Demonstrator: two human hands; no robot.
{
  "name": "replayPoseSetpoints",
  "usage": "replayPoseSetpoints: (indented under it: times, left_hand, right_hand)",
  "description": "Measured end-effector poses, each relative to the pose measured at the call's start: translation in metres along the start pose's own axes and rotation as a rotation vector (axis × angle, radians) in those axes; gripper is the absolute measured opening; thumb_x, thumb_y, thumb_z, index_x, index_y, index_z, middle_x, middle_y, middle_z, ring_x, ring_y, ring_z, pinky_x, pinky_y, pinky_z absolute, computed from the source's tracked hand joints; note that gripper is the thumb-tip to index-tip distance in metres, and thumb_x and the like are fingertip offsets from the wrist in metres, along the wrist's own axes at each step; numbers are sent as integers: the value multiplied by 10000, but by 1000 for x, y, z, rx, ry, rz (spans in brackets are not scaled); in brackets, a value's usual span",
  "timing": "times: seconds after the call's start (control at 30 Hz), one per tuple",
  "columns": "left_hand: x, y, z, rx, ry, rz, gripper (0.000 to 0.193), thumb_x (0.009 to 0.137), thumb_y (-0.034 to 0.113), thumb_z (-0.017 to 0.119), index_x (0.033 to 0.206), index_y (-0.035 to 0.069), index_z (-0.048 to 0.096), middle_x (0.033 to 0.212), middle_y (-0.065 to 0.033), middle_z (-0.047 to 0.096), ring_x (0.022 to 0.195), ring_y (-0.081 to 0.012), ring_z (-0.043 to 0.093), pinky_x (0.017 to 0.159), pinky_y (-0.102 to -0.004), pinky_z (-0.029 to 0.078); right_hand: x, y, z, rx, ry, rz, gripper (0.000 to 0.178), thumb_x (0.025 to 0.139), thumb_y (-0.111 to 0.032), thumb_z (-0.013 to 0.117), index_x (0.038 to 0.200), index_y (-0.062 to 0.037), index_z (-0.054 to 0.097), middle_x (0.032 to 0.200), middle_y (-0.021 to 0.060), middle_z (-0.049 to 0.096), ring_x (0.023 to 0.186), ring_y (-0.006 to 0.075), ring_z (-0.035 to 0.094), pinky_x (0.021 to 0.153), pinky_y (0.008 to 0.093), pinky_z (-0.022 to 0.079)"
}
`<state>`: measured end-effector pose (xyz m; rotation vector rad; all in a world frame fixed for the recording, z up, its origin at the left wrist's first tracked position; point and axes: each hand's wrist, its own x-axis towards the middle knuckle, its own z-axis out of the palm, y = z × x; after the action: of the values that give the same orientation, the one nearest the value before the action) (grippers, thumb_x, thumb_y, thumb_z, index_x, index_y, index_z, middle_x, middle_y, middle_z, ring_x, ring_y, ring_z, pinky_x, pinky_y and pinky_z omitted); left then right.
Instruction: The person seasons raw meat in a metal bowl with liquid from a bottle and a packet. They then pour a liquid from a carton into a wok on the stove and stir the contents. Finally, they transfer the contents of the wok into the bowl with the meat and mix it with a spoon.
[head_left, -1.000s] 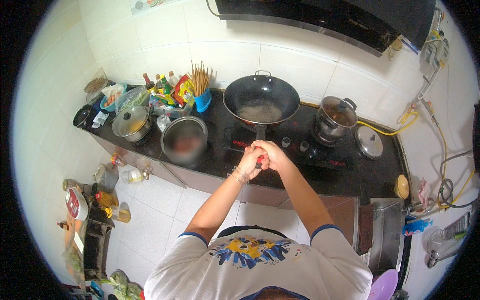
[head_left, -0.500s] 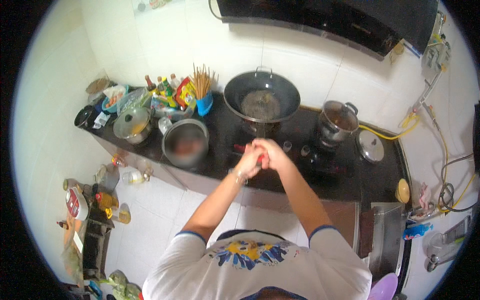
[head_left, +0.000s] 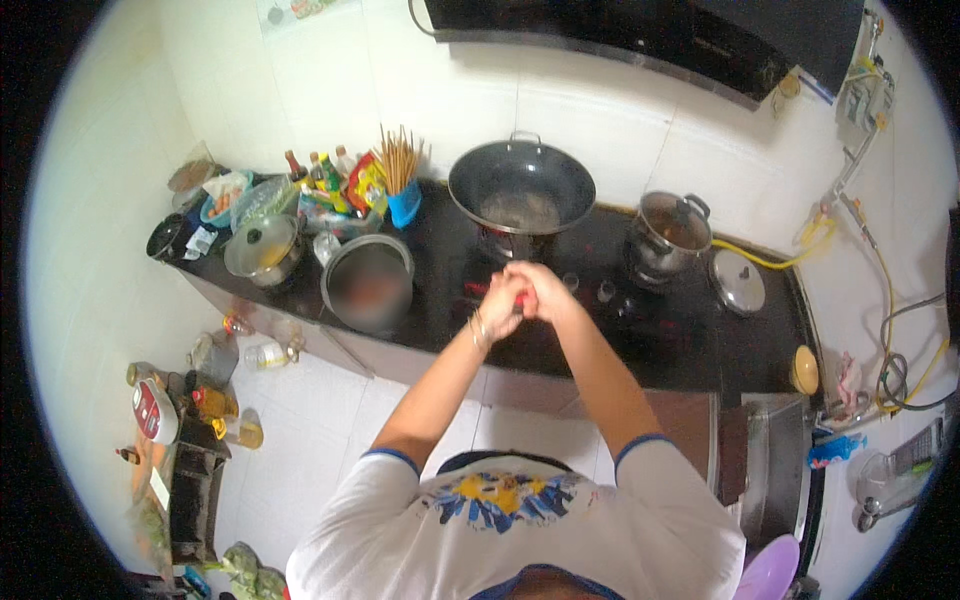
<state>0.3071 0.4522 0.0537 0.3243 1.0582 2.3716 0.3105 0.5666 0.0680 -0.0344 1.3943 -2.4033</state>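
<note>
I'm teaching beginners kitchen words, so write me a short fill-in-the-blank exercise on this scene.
1. The left hand and right hand grip the wok by its ____.
2. The wooden sticks stand in a holder whose colour is ____.
3. The metal lid lies to the ____ of the pot nearest it.

Missing words: handle; blue; right.
</note>
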Motion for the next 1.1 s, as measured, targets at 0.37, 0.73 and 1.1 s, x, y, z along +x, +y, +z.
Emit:
replayPoseSetpoints:
  times: [0.37,0.73,1.1]
  left_hand:
    - [-28,-14,10,-42,40,-82,137,832,73,462,703,41,493,592,-61,534,448,-136,519,374,-259,414]
    - [-13,-22,-3,-4,-2,-37,80,825,48,458,769,42,516,595,-49,536,494,-142,550,408,-250,451]
    - [-31,-19,10,-25,9,-78,173,805,54,469,642,11,509,554,-87,537,441,-156,530,384,-264,421]
  right_hand:
    - [-11,36,-13,32,154,-30,218,831,-247,568,759,-43,594,694,66,601,468,122,505,368,244,391]
    - [-12,24,-13,20,16,-35,218,833,-233,559,794,-22,600,822,116,631,681,176,602,573,281,499]
    - [-26,25,-6,-3,111,35,203,849,-235,545,829,-35,573,888,152,630,769,200,620,605,302,528]
